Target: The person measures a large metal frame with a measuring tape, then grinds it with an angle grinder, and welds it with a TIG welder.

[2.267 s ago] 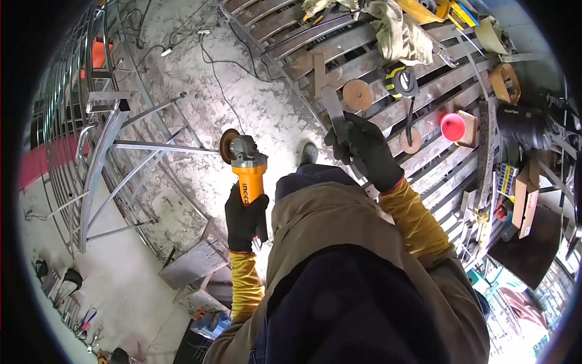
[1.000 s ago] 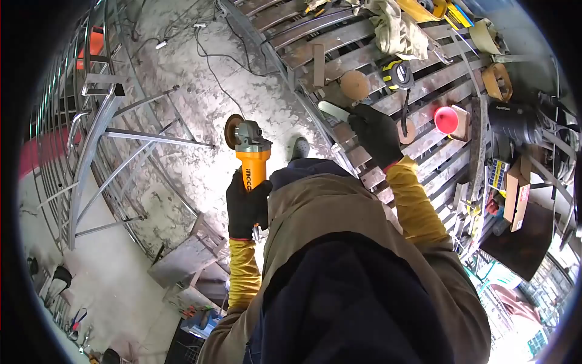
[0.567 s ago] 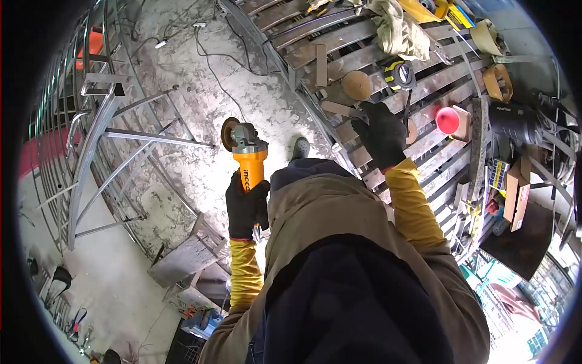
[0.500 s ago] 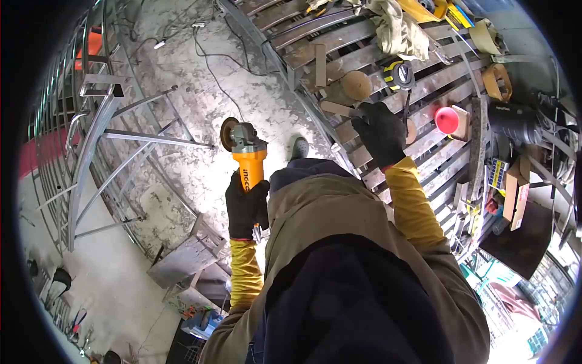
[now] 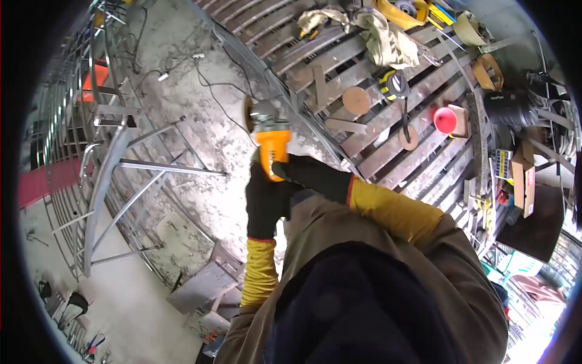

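Note:
Near the middle of the head view is an orange angle grinder (image 5: 273,142) with a grey metal head and a brown disc on its left side. My left hand (image 5: 267,197), in a black glove, is wrapped round the lower part of its body. From the right, my right hand (image 5: 318,176), also gloved in black, reaches across to the grinder; its fingers touch the orange body near my left hand. The grinder points away from me, above the floor (image 5: 188,109). Its rear end is hidden by my hands.
The slatted metal table (image 5: 379,130) at right bears a tape measure (image 5: 394,84), round discs (image 5: 356,100), a red cup (image 5: 445,120) and a crumpled cloth (image 5: 388,42). A curved metal frame (image 5: 109,188) stands at left. A cable (image 5: 221,103) crosses the floor.
My right hand has left the table side and come across to the grinder. The grinder and my left hand have moved right in the view. The surroundings have shifted slightly as my head turned.

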`<control>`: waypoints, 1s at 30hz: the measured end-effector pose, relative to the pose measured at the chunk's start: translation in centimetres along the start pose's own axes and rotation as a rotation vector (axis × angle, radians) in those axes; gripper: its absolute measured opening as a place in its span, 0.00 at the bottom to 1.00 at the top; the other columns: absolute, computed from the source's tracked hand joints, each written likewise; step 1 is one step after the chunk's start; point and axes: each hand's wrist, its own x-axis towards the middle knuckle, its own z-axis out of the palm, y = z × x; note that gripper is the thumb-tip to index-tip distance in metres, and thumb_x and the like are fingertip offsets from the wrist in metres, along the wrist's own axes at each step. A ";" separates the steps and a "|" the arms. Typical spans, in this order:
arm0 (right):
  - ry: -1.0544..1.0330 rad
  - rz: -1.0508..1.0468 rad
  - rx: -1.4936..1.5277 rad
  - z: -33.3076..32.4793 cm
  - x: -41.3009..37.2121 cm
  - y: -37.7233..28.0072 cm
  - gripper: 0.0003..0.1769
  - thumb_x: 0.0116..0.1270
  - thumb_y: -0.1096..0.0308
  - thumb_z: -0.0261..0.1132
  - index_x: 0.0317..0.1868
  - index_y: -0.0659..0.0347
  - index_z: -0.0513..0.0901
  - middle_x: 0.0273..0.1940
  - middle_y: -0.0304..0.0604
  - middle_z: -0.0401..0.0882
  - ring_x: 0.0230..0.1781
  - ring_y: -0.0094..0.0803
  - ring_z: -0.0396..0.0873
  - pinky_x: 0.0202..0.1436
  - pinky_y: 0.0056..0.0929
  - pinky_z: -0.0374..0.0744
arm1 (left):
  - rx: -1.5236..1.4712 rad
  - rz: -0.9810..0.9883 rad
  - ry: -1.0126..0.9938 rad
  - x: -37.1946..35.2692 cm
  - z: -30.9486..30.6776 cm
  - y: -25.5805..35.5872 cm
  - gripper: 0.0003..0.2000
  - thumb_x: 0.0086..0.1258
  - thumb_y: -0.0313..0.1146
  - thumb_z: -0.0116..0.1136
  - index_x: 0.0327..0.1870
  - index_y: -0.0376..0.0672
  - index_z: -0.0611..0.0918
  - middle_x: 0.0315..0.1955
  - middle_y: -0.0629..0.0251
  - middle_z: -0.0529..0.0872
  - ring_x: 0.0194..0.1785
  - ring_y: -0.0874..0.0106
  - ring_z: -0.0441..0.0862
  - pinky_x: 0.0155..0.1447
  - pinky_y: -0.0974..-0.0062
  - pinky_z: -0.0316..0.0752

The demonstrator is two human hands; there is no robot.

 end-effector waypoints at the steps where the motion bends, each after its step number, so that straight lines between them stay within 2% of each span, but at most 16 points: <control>1: 0.005 -0.022 0.198 1.2 0.5 -0.5 0.30 0.75 0.43 0.72 0.65 0.57 0.83 0.52 0.33 0.86 0.49 0.23 0.82 0.51 0.30 0.82 | 0.029 0.102 -0.031 0.0 0.0 0.6 0.34 0.67 0.26 0.72 0.75 0.38 0.72 0.48 0.62 0.89 0.42 0.75 0.87 0.47 0.73 0.84; 2: 0.073 -0.084 0.344 1.9 1.0 -0.7 0.26 0.73 0.47 0.75 0.61 0.56 0.85 0.47 0.32 0.86 0.46 0.23 0.82 0.49 0.29 0.82 | -0.037 0.019 -0.089 -0.7 -0.2 1.7 0.41 0.67 0.25 0.72 0.82 0.38 0.66 0.49 0.60 0.89 0.42 0.75 0.88 0.47 0.74 0.85; 3: 0.090 0.025 0.301 1.5 0.1 -2.4 0.20 0.72 0.53 0.77 0.56 0.56 0.86 0.43 0.32 0.86 0.42 0.23 0.83 0.47 0.28 0.82 | -0.062 -0.013 -0.120 -1.1 -0.7 3.1 0.43 0.69 0.26 0.71 0.85 0.38 0.61 0.50 0.61 0.89 0.40 0.76 0.88 0.45 0.75 0.85; 5: 0.136 -0.073 0.294 1.7 -0.4 -3.0 0.18 0.70 0.58 0.77 0.54 0.57 0.86 0.41 0.33 0.86 0.40 0.23 0.83 0.46 0.29 0.81 | -0.035 -0.035 -0.144 -2.1 -1.2 1.7 0.38 0.74 0.29 0.70 0.83 0.37 0.65 0.50 0.62 0.89 0.43 0.77 0.87 0.46 0.76 0.84; 7: 0.238 -0.144 0.225 1.8 -0.1 -3.0 0.18 0.70 0.60 0.78 0.53 0.59 0.86 0.41 0.35 0.86 0.41 0.24 0.83 0.46 0.29 0.81 | -0.264 -0.125 -0.115 -2.8 0.0 -0.4 0.30 0.76 0.36 0.69 0.76 0.38 0.73 0.43 0.62 0.90 0.39 0.76 0.88 0.44 0.75 0.83; 8: 0.242 -0.175 0.285 1.8 0.2 -2.6 0.17 0.69 0.62 0.78 0.53 0.60 0.86 0.42 0.35 0.86 0.41 0.24 0.83 0.47 0.29 0.81 | -0.185 -0.220 -0.193 -2.8 -0.6 -1.7 0.25 0.79 0.38 0.66 0.72 0.37 0.77 0.43 0.63 0.89 0.42 0.76 0.87 0.48 0.76 0.82; 9: 0.236 -0.172 0.281 1.7 0.3 -2.5 0.15 0.70 0.64 0.77 0.52 0.60 0.86 0.42 0.35 0.87 0.42 0.24 0.83 0.48 0.29 0.81 | -0.253 -0.261 -0.292 -2.7 -1.3 -2.6 0.23 0.80 0.37 0.65 0.70 0.38 0.78 0.46 0.65 0.89 0.47 0.77 0.86 0.51 0.75 0.81; 11: 0.196 -0.294 0.372 1.5 1.8 -1.0 0.18 0.72 0.62 0.75 0.57 0.60 0.88 0.43 0.35 0.88 0.43 0.25 0.85 0.48 0.28 0.83 | -0.442 -0.289 -0.298 -2.9 -1.5 -1.3 0.19 0.80 0.34 0.65 0.67 0.39 0.81 0.50 0.67 0.88 0.50 0.77 0.84 0.53 0.75 0.81; 15: 0.175 -0.318 0.302 2.6 1.6 -3.3 0.15 0.68 0.68 0.78 0.52 0.59 0.86 0.40 0.33 0.86 0.38 0.24 0.83 0.43 0.29 0.83 | -0.501 -0.296 -0.306 -2.4 -2.4 -0.3 0.18 0.79 0.31 0.65 0.66 0.39 0.81 0.53 0.67 0.87 0.52 0.77 0.84 0.56 0.77 0.81; 17: 0.213 -0.293 0.156 2.7 1.9 -3.9 0.16 0.67 0.70 0.79 0.52 0.59 0.85 0.39 0.34 0.86 0.36 0.24 0.83 0.41 0.29 0.83 | -0.504 -0.360 -0.362 -1.1 -3.1 -3.6 0.19 0.80 0.31 0.64 0.69 0.40 0.80 0.53 0.67 0.87 0.54 0.77 0.83 0.59 0.76 0.81; 20: 0.170 -0.336 0.312 3.4 1.8 -5.3 0.14 0.68 0.73 0.76 0.52 0.61 0.85 0.39 0.35 0.86 0.37 0.24 0.84 0.41 0.27 0.84 | -0.503 -0.240 -0.382 -0.9 -3.1 -0.5 0.18 0.79 0.36 0.67 0.65 0.40 0.81 0.52 0.69 0.86 0.52 0.78 0.82 0.56 0.73 0.81; 21: 0.167 -0.330 0.328 3.4 1.5 -5.9 0.14 0.69 0.74 0.75 0.53 0.62 0.85 0.39 0.35 0.86 0.37 0.24 0.84 0.42 0.27 0.84 | -0.465 -0.240 -0.403 -0.5 -3.5 0.9 0.18 0.78 0.36 0.69 0.63 0.41 0.82 0.50 0.70 0.86 0.49 0.79 0.82 0.53 0.75 0.81; 23: 0.158 -0.388 0.318 3.3 1.4 -7.0 0.14 0.70 0.75 0.73 0.54 0.64 0.85 0.40 0.36 0.87 0.38 0.25 0.85 0.42 0.26 0.84 | -0.662 -0.197 -0.471 0.6 -3.5 1.2 0.18 0.79 0.38 0.68 0.64 0.43 0.82 0.48 0.70 0.87 0.43 0.80 0.83 0.44 0.77 0.78; 27: 0.158 -0.431 0.316 2.3 1.9 -8.8 0.16 0.71 0.75 0.72 0.58 0.65 0.84 0.44 0.38 0.87 0.41 0.26 0.86 0.45 0.26 0.84 | -0.691 -0.211 -0.621 5.0 -3.2 -0.7 0.21 0.78 0.37 0.68 0.67 0.44 0.78 0.49 0.70 0.86 0.43 0.81 0.82 0.44 0.77 0.78; 29: 0.233 -0.548 0.251 1.8 2.9 -10.2 0.17 0.71 0.75 0.72 0.59 0.65 0.84 0.45 0.37 0.87 0.43 0.25 0.86 0.46 0.27 0.85 | -0.455 -0.126 -0.609 7.6 -3.1 -0.5 0.22 0.78 0.36 0.69 0.68 0.44 0.76 0.50 0.71 0.85 0.42 0.81 0.81 0.45 0.77 0.78; 30: 0.275 -0.578 0.263 1.7 3.3 -10.9 0.18 0.71 0.75 0.72 0.60 0.65 0.83 0.45 0.37 0.87 0.43 0.25 0.86 0.47 0.27 0.85 | -0.456 -0.110 -0.620 8.9 -3.1 0.5 0.22 0.78 0.36 0.69 0.68 0.44 0.76 0.50 0.71 0.85 0.42 0.81 0.81 0.45 0.77 0.78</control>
